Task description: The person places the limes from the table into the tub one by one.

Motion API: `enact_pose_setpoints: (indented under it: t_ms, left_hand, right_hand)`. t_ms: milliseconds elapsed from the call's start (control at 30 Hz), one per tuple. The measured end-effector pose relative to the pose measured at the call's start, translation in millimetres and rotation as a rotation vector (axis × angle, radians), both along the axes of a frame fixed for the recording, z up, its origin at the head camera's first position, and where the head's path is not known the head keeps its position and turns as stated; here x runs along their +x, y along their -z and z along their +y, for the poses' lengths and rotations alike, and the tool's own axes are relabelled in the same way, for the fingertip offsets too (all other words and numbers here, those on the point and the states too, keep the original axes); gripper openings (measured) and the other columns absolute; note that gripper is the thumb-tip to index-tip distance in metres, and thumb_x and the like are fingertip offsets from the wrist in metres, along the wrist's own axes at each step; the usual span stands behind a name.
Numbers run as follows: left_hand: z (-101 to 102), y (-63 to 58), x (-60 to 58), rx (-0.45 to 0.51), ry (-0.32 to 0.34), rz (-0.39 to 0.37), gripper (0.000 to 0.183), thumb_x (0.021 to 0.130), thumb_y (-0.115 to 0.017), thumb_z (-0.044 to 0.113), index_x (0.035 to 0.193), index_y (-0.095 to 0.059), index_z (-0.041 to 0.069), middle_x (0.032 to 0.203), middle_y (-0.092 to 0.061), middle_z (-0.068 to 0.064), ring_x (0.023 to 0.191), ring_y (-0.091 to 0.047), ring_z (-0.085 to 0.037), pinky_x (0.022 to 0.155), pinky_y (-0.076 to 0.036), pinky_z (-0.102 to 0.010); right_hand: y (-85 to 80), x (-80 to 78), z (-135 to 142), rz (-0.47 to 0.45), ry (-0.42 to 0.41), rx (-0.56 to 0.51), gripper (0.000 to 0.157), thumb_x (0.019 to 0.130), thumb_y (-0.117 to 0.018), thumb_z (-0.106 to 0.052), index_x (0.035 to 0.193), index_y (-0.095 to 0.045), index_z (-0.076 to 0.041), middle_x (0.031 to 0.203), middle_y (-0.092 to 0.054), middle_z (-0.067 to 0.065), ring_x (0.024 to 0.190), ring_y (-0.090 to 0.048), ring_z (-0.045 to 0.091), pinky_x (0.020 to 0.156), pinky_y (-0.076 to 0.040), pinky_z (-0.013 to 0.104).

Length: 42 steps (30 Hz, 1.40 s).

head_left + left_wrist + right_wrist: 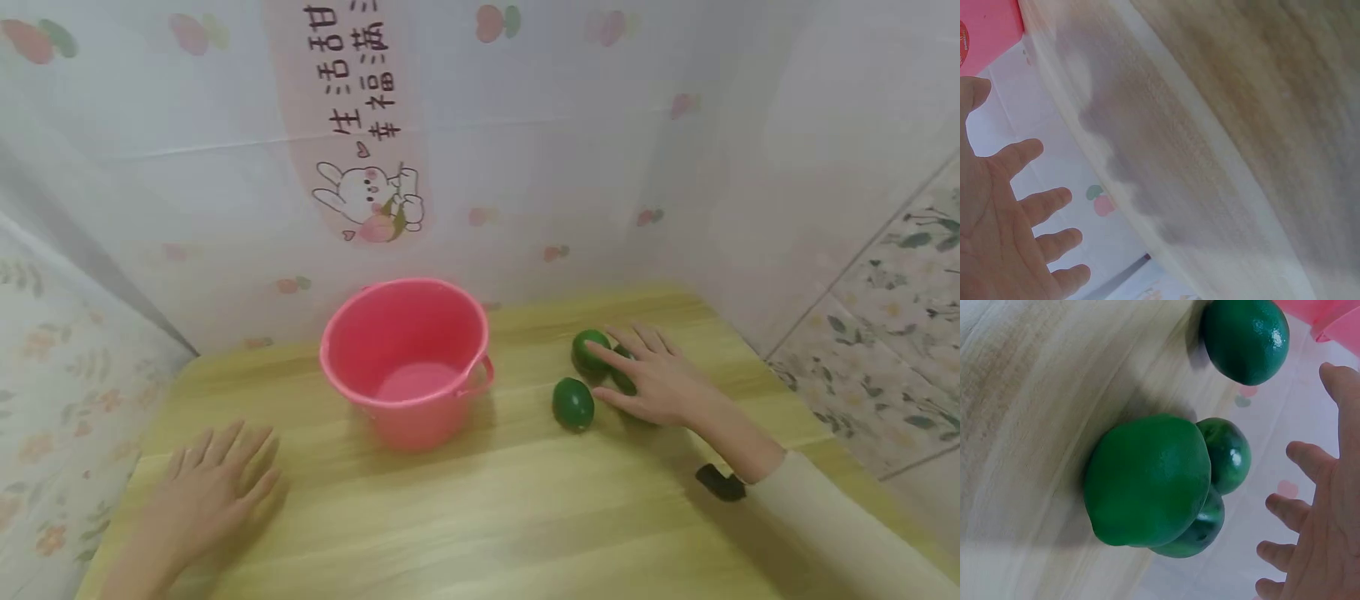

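Note:
Several green limes lie on the wooden-patterned table, right of a pink bucket [420, 425]. One lime [573, 404] sits apart, nearer the bucket; another lime [590, 352] is behind it. My right hand [660, 383] is spread above the group, partly hiding the limes under it. In the right wrist view its fingers [1300, 512] are straight and apart from the nearest large lime [1147, 481], with nothing held. My left hand [206, 492] is over the table left of the bucket, fingers spread and empty. The left wrist view shows its palm [997, 237] and extended fingers.
The bucket stands upright near the back of the table [450, 533], its inside visible and its handle [480, 379] hanging at the right. A white printed curtain [525, 167] hangs behind the table. A small black object [720, 482] shows beside the right wrist.

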<state>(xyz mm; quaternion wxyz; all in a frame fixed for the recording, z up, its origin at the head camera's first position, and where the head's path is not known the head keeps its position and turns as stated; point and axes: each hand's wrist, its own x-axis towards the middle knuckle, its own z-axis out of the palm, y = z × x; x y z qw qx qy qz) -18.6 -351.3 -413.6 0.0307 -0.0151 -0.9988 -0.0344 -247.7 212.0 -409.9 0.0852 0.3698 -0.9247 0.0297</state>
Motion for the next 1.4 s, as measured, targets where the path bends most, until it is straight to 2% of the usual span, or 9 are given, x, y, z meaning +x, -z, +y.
enact_pose_setpoints:
  t_ms: [67,167,267,633,900,1100,1233,1400]
  left_hand:
    - [2,0.7,-5.0,-0.002,0.013,0.013,0.064,0.093,-0.044,0.055,0.144,-0.036,0.018,0.146,-0.025,-0.024,0.126,-0.017,-0.055,0.096,-0.007,-0.069]
    - [8,1.9,-20.3,-0.018,0.055,0.054,0.063,0.092,-0.044,0.056,0.142,-0.04,0.018,0.144,-0.029,-0.023,0.126,-0.021,-0.054,0.095,-0.013,-0.068]
    - [10,0.4,-25.7,-0.034,0.071,0.074,0.062,0.092,-0.044,0.056,0.14,-0.043,0.017,0.144,-0.03,-0.022,0.126,-0.022,-0.053,0.095,-0.016,-0.068]
    - [4,-8.6,-24.0,0.01,0.03,0.046,0.061,0.095,-0.041,0.054,0.141,-0.041,0.015,0.144,-0.029,-0.023,0.127,-0.021,-0.052,0.097,-0.013,-0.066]
    - [-4,-11.8,-24.0,0.061,0.007,0.069,0.061,0.096,-0.037,0.054,0.139,-0.043,0.012,0.143,-0.031,-0.024,0.127,-0.022,-0.052,0.097,-0.013,-0.066]
    - [-11,-15.1,-17.9,0.062,-0.008,0.077,0.061,0.096,-0.039,0.053,0.14,-0.042,0.012,0.143,-0.031,-0.023,0.126,-0.024,-0.052,0.096,-0.014,-0.068]
    - [-14,-19.3,-18.9,0.127,-0.017,0.081,0.06,0.098,-0.036,0.051,0.142,-0.039,0.01,0.141,-0.034,-0.023,0.126,-0.028,-0.049,0.098,-0.018,-0.064]
    - [-13,-29.2,-33.2,0.298,-0.059,0.077,0.062,0.099,-0.03,0.05,0.142,-0.037,0.006,0.141,-0.038,-0.018,0.128,-0.033,-0.038,0.102,-0.022,-0.053]
  right_hand:
    - [0.2,4.9,5,-0.003,0.011,-0.006,0.07,0.086,-0.045,-0.066,0.146,-0.031,-0.032,0.15,-0.023,0.01,0.133,-0.017,0.043,0.102,-0.012,0.06]
    - [1.7,19.1,23,-0.027,0.043,-0.018,0.07,0.087,-0.049,-0.062,0.147,-0.03,-0.03,0.15,-0.022,0.011,0.131,-0.018,0.047,0.101,-0.01,0.062]
    - [4.9,27.4,30,-0.035,0.059,-0.035,0.07,0.087,-0.051,-0.06,0.147,-0.03,-0.029,0.15,-0.023,0.012,0.131,-0.019,0.048,0.101,-0.009,0.062]
    - [3.2,34.2,17,-0.029,0.035,-0.059,0.07,0.087,-0.055,-0.057,0.147,-0.03,-0.03,0.151,-0.019,0.01,0.131,-0.02,0.047,0.102,-0.006,0.061]
    - [-0.5,33.9,6,-0.03,-0.015,-0.098,0.071,0.086,-0.058,-0.054,0.146,-0.032,-0.026,0.15,-0.022,0.011,0.131,-0.023,0.042,0.102,-0.012,0.06]
    - [0.1,31.1,-4,-0.015,-0.049,-0.113,0.071,0.086,-0.06,-0.052,0.145,-0.034,-0.025,0.15,-0.022,0.01,0.129,-0.025,0.043,0.103,-0.011,0.058]
    - [-0.2,29.4,-12,-0.01,-0.098,-0.155,0.069,0.083,-0.065,-0.048,0.142,-0.041,-0.02,0.148,-0.027,0.011,0.128,-0.03,0.041,0.1,-0.02,0.058]
    - [-1.4,26.1,-23,0.023,-0.197,-0.23,0.058,0.081,-0.072,-0.038,0.129,-0.055,-0.011,0.133,-0.046,0.013,0.118,-0.044,0.035,0.091,-0.036,0.052]
